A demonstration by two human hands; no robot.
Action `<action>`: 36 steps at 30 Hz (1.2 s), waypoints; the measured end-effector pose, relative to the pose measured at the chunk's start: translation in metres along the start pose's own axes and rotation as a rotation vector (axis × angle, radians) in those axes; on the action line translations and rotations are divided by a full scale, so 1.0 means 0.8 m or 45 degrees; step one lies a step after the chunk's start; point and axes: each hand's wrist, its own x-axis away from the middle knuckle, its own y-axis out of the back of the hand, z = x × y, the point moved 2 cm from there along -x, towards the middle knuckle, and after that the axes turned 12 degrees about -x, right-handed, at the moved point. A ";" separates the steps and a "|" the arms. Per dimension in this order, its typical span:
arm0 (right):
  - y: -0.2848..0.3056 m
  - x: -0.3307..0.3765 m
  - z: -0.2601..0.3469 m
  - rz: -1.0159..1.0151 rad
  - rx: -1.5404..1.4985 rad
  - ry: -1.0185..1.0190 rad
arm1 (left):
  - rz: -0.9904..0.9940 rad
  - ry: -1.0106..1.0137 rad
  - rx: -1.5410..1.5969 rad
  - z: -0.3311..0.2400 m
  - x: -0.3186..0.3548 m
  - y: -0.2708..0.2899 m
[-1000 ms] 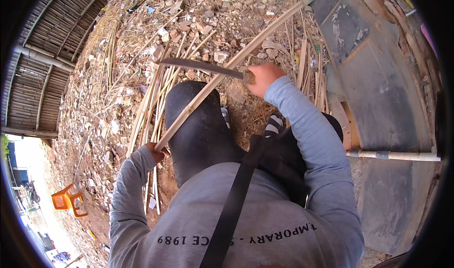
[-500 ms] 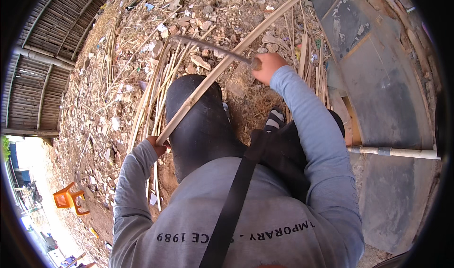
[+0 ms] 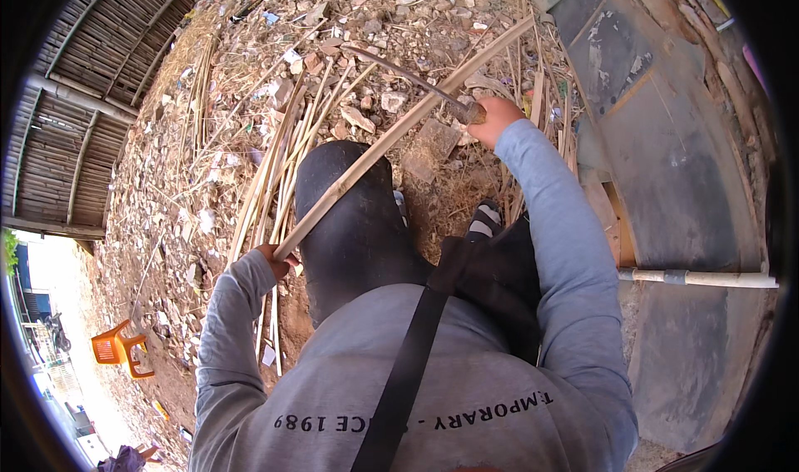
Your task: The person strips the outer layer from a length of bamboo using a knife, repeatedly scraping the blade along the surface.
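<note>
A long pale bamboo strip [image 3: 362,166] slants across my left thigh, its far end up at the right over the ground. My left hand [image 3: 279,260] grips the strip's near end beside my left knee. In my right hand [image 3: 498,122] is the short handle of a knife with a long, narrow, slightly curved blade [image 3: 404,74]. The blade crosses the strip toward its far half and points to the upper left. Whether its edge bites into the bamboo I cannot tell.
Split bamboo strips [image 3: 266,181] lie in a loose bundle left of my leg, with others [image 3: 549,114] at the right. Stones and litter cover the ground. Grey sheets [image 3: 678,172] and a white pole [image 3: 707,278] lie at the right. An orange plastic chair [image 3: 121,349] stands at the left.
The knife and my right hand have shifted slightly to the right, toward the strip's far end. My left hand keeps its grip on the near end.
</note>
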 end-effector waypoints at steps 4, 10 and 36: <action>0.004 0.019 0.048 0.140 0.019 0.019 | -0.149 -0.026 0.034 0.018 -0.004 -0.019; -0.010 0.005 0.027 0.162 -0.021 0.114 | -0.058 0.000 -0.006 0.008 -0.011 -0.012; -0.021 0.033 0.056 0.321 0.198 0.198 | -1.241 0.034 -0.088 -0.024 0.065 -0.015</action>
